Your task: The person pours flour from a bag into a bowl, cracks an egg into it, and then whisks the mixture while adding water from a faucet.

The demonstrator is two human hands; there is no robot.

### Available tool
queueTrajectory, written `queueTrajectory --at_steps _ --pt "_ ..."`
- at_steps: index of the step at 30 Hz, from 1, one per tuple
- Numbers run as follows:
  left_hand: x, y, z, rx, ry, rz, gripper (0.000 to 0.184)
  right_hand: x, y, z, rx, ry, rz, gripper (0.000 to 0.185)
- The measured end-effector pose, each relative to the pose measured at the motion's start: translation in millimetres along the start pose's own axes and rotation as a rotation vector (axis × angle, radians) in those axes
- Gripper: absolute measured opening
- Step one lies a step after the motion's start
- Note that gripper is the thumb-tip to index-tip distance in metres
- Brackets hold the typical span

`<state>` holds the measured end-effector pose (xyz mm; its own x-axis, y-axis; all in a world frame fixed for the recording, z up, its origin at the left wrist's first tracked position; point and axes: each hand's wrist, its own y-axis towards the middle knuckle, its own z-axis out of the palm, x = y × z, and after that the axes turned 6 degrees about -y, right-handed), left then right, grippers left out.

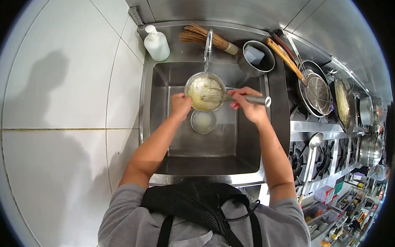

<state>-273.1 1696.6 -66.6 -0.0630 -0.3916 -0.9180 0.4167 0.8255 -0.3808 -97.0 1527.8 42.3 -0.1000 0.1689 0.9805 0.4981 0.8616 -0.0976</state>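
Note:
My left hand (181, 106) grips the left rim of a round metal bowl (223, 82) over the sink. Inside the bowl lies a pale yellow mixture with white on top (202, 87). Closed around the handle of a whisk (214, 96) is my right hand (249, 104); the wires dip into the mixture. From the faucet (208, 47) above the bowl's far rim, water appears to run down into it. Partly under the near side of the bowl, a smaller metal bowl (203, 122) with cloudy liquid sits in the sink (214, 146).
Behind the sink stand a white pump bottle (156, 44), a bamboo brush (209, 38) and a metal pot (257, 70) with a pale block inside. To the right are a stove (322, 156), pans with a wire strainer (318, 90) and a long ladle (311, 153). A tiled wall (59, 88) borders the left.

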Motion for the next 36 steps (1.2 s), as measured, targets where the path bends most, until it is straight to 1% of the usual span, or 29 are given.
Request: queueTrajectory --at_steps 3,5,7,8,9,11,13,15,17,20,23,25,27,28,30,33,36 --pt "2.8 -5.3 5.2 -0.018 -0.045 -0.02 0.01 15.9 4.3 9.9 -0.043 -0.082 -0.036 0.014" --pt "4.6 -6.6 5.1 -0.009 -0.045 -0.009 0.01 9.6 6.9 22.3 -0.034 -0.041 -0.042 0.015" --pt "9.5 -4.3 2.6 -0.005 -0.047 0.005 0.01 15.4 3.3 34.6 0.078 0.022 -0.003 0.015" --pt "12.1 -3.1 0.1 -0.023 -0.009 0.008 0.01 13.0 2.4 35.6 0.129 -0.022 -0.022 0.014" --pt "12.1 -4.3 -2.8 -0.042 0.03 0.009 0.01 15.8 1.2 33.6 0.134 -0.022 -0.022 0.014" --pt "13.8 -9.4 -8.6 -0.062 0.002 -0.001 0.01 25.4 -0.2 26.3 0.246 -0.135 0.042 0.014" --pt "8.3 -24.2 -11.7 -0.078 -0.025 -0.014 0.01 29.3 -0.6 28.9 0.227 -0.164 0.075 0.014" --pt "0.6 -35.4 -13.0 -0.063 -0.047 -0.085 0.008 21.8 1.7 37.9 0.112 -0.03 0.002 0.014" --pt "12.4 -32.2 -18.6 -0.042 -0.019 -0.083 0.007 10.8 -0.6 48.8 0.089 -0.007 -0.002 0.014" --pt "7.6 -41.4 -23.6 -0.04 0.009 -0.063 0.006 13.1 -10.3 57.3 0.235 -0.121 0.002 0.015" --pt "9.0 -43.0 -29.5 -0.064 -0.008 -0.055 0.004 23.2 -11.6 50.7 0.296 -0.147 0.053 0.015" --pt "12.3 -41.7 -29.6 -0.073 -0.028 -0.069 0.004 15.2 -5.1 49.0 0.278 -0.159 0.041 0.015" --pt "12.3 -34.8 -24.2 -0.085 -0.054 -0.087 0.01 9.6 4.2 48.0 0.18 -0.099 0.015 0.016" --pt "11.0 -29.6 -20.5 -0.08 -0.059 -0.082 0.01 12.1 7.6 46.5 0.161 -0.088 0.04 0.016" --pt "9.0 -19.7 -13.7 -0.072 -0.116 -0.075 0.01 9.4 14.8 44.6 0.138 -0.084 0.024 0.016" --pt "4.0 -5.0 -8.6 -0.074 -0.081 -0.044 0.01 8.0 21.4 40.5 0.105 -0.087 0.006 0.015" --pt "4.0 3.9 -7.2 -0.064 -0.114 -0.053 0.009 8.9 23.8 36.2 0.094 -0.092 0.012 0.015"
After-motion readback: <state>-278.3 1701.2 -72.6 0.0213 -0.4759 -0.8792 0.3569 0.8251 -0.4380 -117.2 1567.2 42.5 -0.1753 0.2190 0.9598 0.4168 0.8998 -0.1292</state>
